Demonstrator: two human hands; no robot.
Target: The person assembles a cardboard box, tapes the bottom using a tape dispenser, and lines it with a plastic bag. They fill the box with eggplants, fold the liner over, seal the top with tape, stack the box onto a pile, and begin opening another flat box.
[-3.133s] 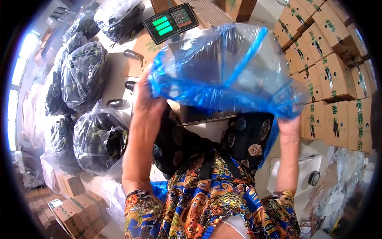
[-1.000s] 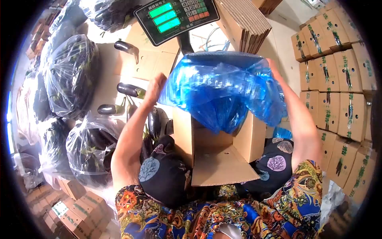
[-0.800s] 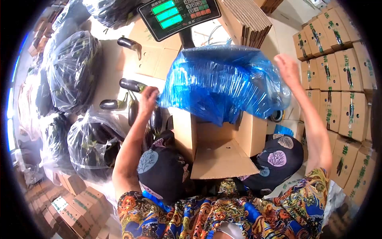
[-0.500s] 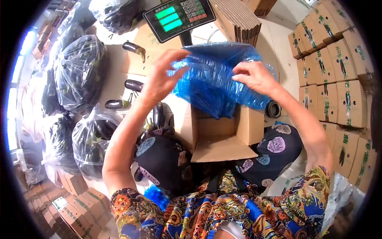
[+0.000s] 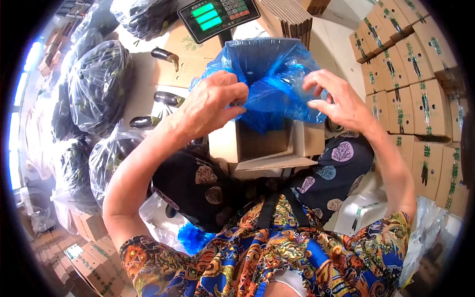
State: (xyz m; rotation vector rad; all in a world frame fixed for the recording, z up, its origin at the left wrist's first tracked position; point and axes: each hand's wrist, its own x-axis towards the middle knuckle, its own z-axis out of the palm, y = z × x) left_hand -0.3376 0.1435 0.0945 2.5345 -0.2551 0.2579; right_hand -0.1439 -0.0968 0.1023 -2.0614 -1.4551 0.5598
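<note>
A thin blue plastic bag is spread over the far part of an open cardboard box, its folds hanging into the opening. The box stands between my knees, with one flap toward me. At the bag's left side, my left hand has its fingers curled in on the plastic; the pinch is partly hidden. On the other side, my right hand is at the bag's right edge, thumb and fingers apart with blue film showing between them.
A scale display stands beyond the box, near stacked flat cardboard. Loose eggplants and clear bags of eggplants lie at left. Stacked cartons rise at right. A blue plastic bundle lies beside my leg.
The bag has been spread wider and its far edge raised over the box. My left hand moved right and down onto the plastic; my right hand shifted right, its fingers parting. The near flap tilted up.
</note>
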